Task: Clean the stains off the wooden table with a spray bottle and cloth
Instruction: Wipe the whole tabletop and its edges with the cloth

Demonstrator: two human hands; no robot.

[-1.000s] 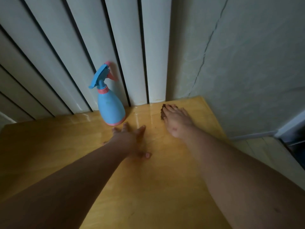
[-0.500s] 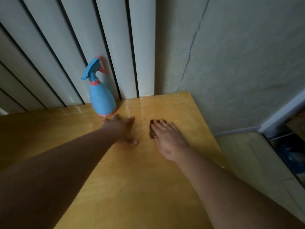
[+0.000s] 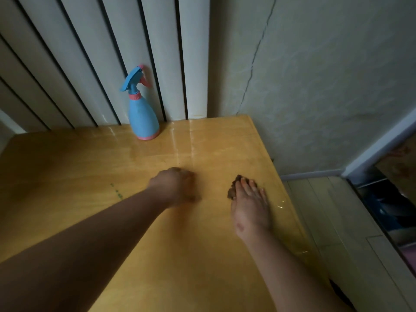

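Pressing brown cloth [image 3: 234, 188] flat-handed, right hand [image 3: 249, 206]; left hand [image 3: 175, 185] fisted, bottle [image 3: 143, 113] unlabelled.

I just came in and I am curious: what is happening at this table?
A person is cleaning a wooden table. The right hand presses a dark brown cloth flat on the surface near the right edge. The left hand rests on the table as a loose fist and holds nothing. The blue spray bottle stands upright at the back, untouched.
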